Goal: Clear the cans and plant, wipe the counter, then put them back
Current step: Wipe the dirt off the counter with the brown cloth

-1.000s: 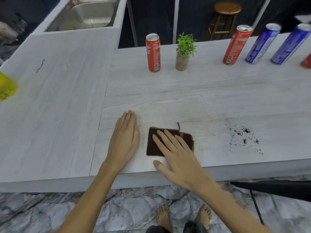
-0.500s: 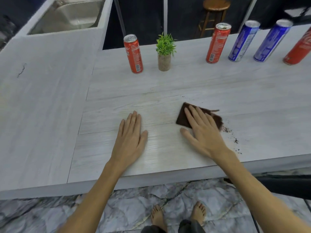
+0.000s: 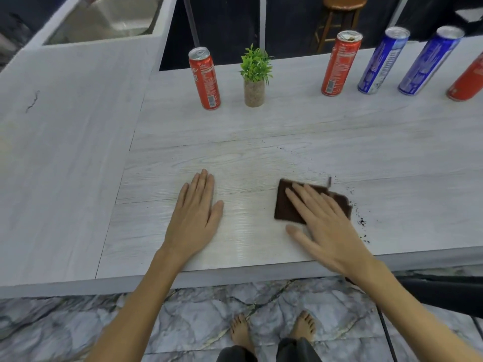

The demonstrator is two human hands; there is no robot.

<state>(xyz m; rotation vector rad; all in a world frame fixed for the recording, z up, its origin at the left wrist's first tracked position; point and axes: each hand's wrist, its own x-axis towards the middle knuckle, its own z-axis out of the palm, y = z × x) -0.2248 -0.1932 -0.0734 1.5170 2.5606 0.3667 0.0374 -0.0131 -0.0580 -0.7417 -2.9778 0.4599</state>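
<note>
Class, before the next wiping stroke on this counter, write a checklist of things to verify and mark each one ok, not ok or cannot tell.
1. Right hand flat on the brown cloth: ok.
2. Left hand braced flat on the counter, off the cloth: ok.
3. Dark crumbs all gone: not ok, specks lie right of the cloth.
4. Cans and plant clear of the cloth's path: ok, they stand along the far edge.
5. Cloth damp: cannot tell.

The left red can (image 3: 205, 79) bears Coca-Cola script; its small print is too blurred to read.
</note>
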